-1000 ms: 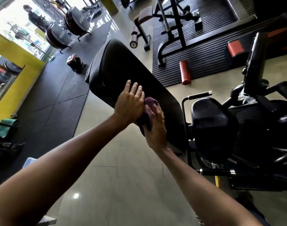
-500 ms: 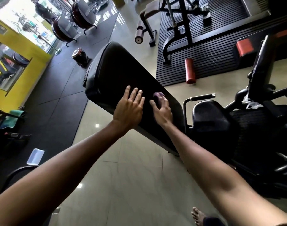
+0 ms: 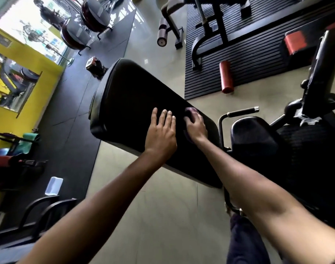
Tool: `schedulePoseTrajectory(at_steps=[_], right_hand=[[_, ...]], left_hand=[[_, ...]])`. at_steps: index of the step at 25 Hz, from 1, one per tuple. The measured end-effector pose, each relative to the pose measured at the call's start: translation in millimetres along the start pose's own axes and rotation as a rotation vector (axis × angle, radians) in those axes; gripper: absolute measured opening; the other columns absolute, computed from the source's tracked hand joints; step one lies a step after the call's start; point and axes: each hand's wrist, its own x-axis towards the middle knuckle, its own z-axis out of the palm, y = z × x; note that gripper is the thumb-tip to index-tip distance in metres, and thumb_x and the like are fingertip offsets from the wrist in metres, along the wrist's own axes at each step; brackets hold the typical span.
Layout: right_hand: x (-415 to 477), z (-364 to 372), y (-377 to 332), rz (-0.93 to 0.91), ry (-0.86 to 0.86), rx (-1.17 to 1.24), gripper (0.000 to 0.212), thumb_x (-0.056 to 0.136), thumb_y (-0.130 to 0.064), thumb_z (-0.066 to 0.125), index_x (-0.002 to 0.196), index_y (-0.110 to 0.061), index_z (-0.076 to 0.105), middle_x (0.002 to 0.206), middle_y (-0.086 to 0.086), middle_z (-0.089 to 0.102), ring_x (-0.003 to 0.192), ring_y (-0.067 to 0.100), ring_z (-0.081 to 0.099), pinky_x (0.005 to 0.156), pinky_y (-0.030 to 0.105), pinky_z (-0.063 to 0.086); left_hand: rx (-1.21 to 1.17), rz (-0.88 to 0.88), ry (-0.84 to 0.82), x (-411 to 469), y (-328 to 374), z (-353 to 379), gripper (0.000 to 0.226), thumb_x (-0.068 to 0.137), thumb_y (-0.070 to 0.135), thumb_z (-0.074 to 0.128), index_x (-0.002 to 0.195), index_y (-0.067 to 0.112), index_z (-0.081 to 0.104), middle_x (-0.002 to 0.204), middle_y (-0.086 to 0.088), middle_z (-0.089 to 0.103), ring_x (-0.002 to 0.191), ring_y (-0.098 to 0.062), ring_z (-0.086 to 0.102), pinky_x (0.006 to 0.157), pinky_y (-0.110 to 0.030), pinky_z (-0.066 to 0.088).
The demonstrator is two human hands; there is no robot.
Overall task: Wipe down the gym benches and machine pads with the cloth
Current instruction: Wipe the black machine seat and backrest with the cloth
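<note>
The right hand [image 3: 194,123] slid toward one o'clock, gripping the cloth [image 3: 190,111]; left hand [image 3: 161,134] flat on pad [image 3: 128,96]; bunched cloth may miss patches.

A gym: a long padded bench [image 3: 136,111] in the middle, a machine seat [image 3: 252,138] to its right, a steel frame [image 3: 216,25] on a ribbed mat [image 3: 258,60] far right, a red roller [image 3: 226,77], rubber tiles [image 3: 67,121] and a mirror [image 3: 12,86] left. The round shapes [image 3: 95,14] far left may be machines.
</note>
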Motion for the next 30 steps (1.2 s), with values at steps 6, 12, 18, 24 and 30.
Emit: schedulePoseTrajectory(at_steps=[6, 12, 18, 24, 30], right_hand=[[-52.6, -4.1, 59.1, -0.373, -0.04, 0.055, 0.054, 0.097, -0.041, 0.057, 0.148, -0.046, 0.041, 0.161, -0.016, 0.033, 0.151, 0.008, 0.026, 0.124, 0.034, 0.021], [50.8, -0.2, 13.0, 0.013, 0.03, -0.007, 0.05, 0.094, -0.051, 0.053, 0.143, -0.039, 0.052, 0.154, 0.0, 0.045, 0.141, 0.025, 0.043, 0.117, 0.038, 0.031], [-18.6, 13.5, 36.8, -0.349, 0.053, 0.018, 0.057, 0.098, -0.049, 0.054, 0.152, -0.032, 0.045, 0.161, -0.012, 0.035, 0.151, 0.007, 0.027, 0.121, 0.031, 0.024], [52.4, -4.0, 20.2, 0.052, 0.061, 0.003, 0.062, 0.079, -0.069, 0.045, 0.129, -0.036, 0.06, 0.132, 0.003, 0.058, 0.124, 0.028, 0.056, 0.102, 0.041, 0.043], [106.7, -18.5, -23.8, -0.061, -0.202, -0.141, 0.055, 0.079, -0.079, 0.047, 0.12, -0.046, 0.064, 0.117, -0.001, 0.071, 0.108, 0.021, 0.065, 0.096, 0.04, 0.051]], left_hand=[[0.229, -0.014, -0.034, 20.1, 7.3, 18.2, 0.071, 0.105, 0.047, 0.011, 0.157, 0.001, -0.005, 0.165, -0.023, -0.011, 0.153, -0.038, -0.013, 0.115, -0.066, -0.017], [0.26, 0.004, -0.027, 23.7, 10.0, 19.3, 0.072, 0.105, 0.048, 0.007, 0.156, -0.001, -0.009, 0.163, -0.026, -0.015, 0.152, -0.041, -0.016, 0.111, -0.071, -0.021], [0.237, 0.023, -0.01, 22.7, 10.0, 20.2, 0.073, 0.105, 0.046, 0.008, 0.156, -0.003, -0.007, 0.163, -0.028, -0.014, 0.151, -0.044, -0.016, 0.114, -0.069, -0.015], [0.206, 0.03, -0.011, 22.1, 8.9, 18.2, 0.071, 0.106, 0.045, 0.006, 0.156, -0.003, -0.008, 0.163, -0.028, -0.014, 0.15, -0.045, -0.018, 0.114, -0.07, -0.015], [0.203, 0.064, -0.013, 20.8, 7.5, 16.3, 0.072, 0.105, 0.047, 0.005, 0.155, -0.001, -0.009, 0.163, -0.028, -0.014, 0.149, -0.046, -0.019, 0.113, -0.07, -0.015]])
